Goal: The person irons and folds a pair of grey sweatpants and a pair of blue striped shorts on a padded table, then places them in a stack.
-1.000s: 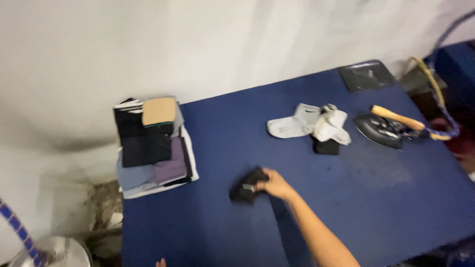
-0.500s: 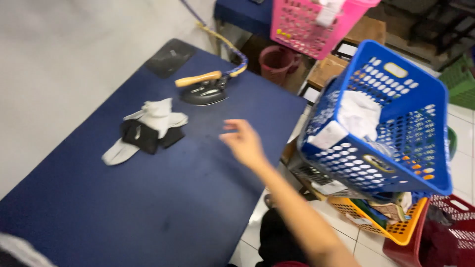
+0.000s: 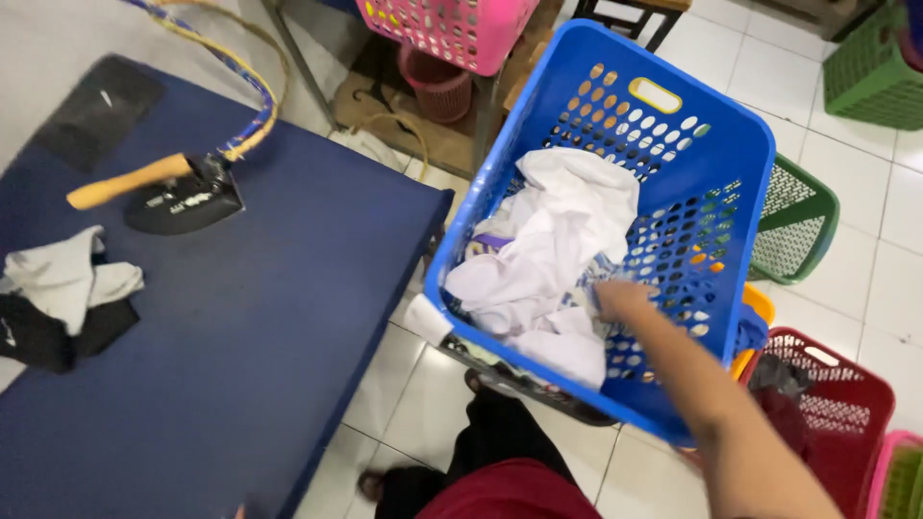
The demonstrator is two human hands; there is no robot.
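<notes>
At the bottom of the frame are the person's red top and dark trousers. From the lower right the right hand (image 3: 623,300) reaches up and left into the blue basket (image 3: 740,154). The hand is down among the white clothes (image 3: 562,245), touching them. Its fingers are hidden in the cloth, so I cannot tell if it grips or lies open. The left hand is not in the picture, so the right hand is the near one.

The clothes lie in a heap just left of the hand and above it. The heap runs long from the lower middle of the frame toward the top of the basket.

On the left is the blue table (image 3: 240,336). At its left edge lie white socks (image 3: 72,279) on a black cloth (image 3: 48,336). Farther up sits a dark iron (image 3: 183,197) with an orange handle.

Farther off, a pink basket (image 3: 452,29) is at the top, a green basket (image 3: 793,221) at the right, and a red basket (image 3: 827,404) at the lower right. No labels or signs can be made out.
</notes>
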